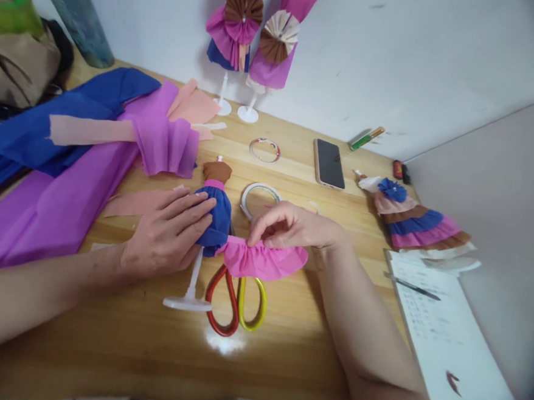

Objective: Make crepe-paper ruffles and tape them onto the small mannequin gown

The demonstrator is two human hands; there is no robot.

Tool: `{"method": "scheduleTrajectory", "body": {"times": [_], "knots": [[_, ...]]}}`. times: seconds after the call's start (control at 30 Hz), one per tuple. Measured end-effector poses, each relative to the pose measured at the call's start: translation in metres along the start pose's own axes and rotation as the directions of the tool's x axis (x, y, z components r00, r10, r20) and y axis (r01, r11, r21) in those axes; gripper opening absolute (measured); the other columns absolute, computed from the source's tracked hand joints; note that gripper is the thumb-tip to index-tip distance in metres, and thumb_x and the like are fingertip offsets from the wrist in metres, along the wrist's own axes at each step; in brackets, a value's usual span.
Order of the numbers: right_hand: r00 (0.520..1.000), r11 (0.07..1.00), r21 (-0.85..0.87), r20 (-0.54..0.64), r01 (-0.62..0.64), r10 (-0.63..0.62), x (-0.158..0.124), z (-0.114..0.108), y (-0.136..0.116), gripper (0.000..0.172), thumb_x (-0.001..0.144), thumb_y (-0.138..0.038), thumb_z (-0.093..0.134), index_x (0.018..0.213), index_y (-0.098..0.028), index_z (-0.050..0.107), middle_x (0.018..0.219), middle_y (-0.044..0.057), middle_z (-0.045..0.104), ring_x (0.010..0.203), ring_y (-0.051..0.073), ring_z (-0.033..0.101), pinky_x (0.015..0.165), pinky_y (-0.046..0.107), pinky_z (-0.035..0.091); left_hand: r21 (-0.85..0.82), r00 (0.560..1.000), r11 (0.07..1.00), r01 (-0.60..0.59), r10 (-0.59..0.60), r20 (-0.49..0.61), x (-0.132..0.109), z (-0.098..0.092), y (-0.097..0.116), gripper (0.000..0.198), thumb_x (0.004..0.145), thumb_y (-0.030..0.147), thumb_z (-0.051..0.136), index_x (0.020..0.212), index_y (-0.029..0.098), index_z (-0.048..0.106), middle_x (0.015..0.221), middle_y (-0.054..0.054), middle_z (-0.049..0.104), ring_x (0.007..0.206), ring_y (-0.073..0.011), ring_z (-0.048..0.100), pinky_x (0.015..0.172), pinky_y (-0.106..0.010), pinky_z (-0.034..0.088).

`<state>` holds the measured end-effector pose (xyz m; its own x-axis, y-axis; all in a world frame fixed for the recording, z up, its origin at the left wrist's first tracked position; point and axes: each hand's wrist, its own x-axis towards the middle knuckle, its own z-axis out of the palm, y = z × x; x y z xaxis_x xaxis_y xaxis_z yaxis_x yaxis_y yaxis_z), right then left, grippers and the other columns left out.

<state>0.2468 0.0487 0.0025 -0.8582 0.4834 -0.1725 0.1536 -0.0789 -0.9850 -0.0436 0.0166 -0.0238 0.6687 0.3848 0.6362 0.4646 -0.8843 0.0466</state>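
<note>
A small dress form (217, 171) with a brown top, a pink waistband and a puffed blue skirt (218, 212) lies tilted on the table, its white stand (190, 298) towards me. My left hand (169, 226) rests flat across the skirt's left side, fingers stretched out, thumb hidden. A gathered pink crepe paper strip (263, 260) runs right from the skirt's lower edge. My right hand (292, 227) pinches its upper edge between thumb and forefinger. Under the strip are scissors (240, 305) with red and yellow handles; their blades are mostly hidden. A tape roll (249, 192) lies behind my right hand.
Blue crepe paper (95, 99) and purple crepe paper (65, 204) cover the left. Two dressed stands (248, 113) are at the wall. A second roll (265, 150), a phone (328, 163), a layered dress (416, 219) and a notepad (449, 334) with a pen (416, 288) lie beyond and right.
</note>
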Motion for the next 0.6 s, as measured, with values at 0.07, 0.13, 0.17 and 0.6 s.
{"method": "scheduleTrajectory", "body": {"times": [0.07, 0.13, 0.17, 0.6], "knots": [[1.000, 1.000, 0.006, 0.004, 0.008, -0.008, 0.000, 0.001, -0.001, 0.029, 0.087, -0.035, 0.074, 0.099, -0.009, 0.076, 0.092, 0.010, 0.076, 0.082, 0.014, 0.069, 0.076, 0.024, 0.054, 0.025, 1.000, 1.000, -0.009, 0.009, 0.026, 0.003, -0.001, 0.001, 0.037, 0.085, 0.011, 0.060, 0.122, 0.013, 0.062, 0.124, -0.017, 0.071, 0.122, -0.0307, 0.063, 0.106, -0.050, 0.052], [1.000, 1.000, 0.024, 0.012, 0.006, -0.006, 0.001, 0.002, -0.002, 0.029, 0.087, -0.035, 0.074, 0.099, -0.009, 0.076, 0.092, 0.010, 0.076, 0.082, 0.014, 0.069, 0.077, 0.023, 0.054, 0.055, 0.998, 0.998, -0.032, 0.029, 0.057, 0.008, -0.004, 0.004, 0.037, 0.087, 0.010, 0.058, 0.125, 0.011, 0.060, 0.126, -0.018, 0.070, 0.124, -0.0318, 0.062, 0.104, -0.050, 0.052], [1.000, 0.999, 0.039, 0.013, 0.003, -0.004, 0.001, 0.003, -0.002, 0.029, 0.087, -0.035, 0.074, 0.099, -0.009, 0.076, 0.092, 0.010, 0.076, 0.083, 0.014, 0.069, 0.077, 0.023, 0.054, 0.064, 0.997, 0.997, -0.046, 0.041, 0.073, 0.011, -0.005, 0.006, 0.037, 0.088, 0.009, 0.057, 0.125, 0.010, 0.059, 0.127, -0.018, 0.070, 0.124, -0.0322, 0.062, 0.104, -0.050, 0.052], [0.999, 0.991, 0.131, -0.022, 0.028, -0.026, 0.001, 0.004, 0.005, 0.030, 0.083, -0.038, 0.078, 0.092, -0.010, 0.077, 0.088, 0.008, 0.073, 0.078, 0.013, 0.066, 0.071, 0.023, 0.050, 0.037, 0.983, 0.982, -0.184, 0.183, 0.028, 0.029, -0.006, 0.003, 0.010, 0.096, 0.008, 0.053, 0.097, 0.013, 0.062, 0.118, -0.010, 0.074, 0.115, -0.0267, 0.066, 0.100, -0.046, 0.056]]}}
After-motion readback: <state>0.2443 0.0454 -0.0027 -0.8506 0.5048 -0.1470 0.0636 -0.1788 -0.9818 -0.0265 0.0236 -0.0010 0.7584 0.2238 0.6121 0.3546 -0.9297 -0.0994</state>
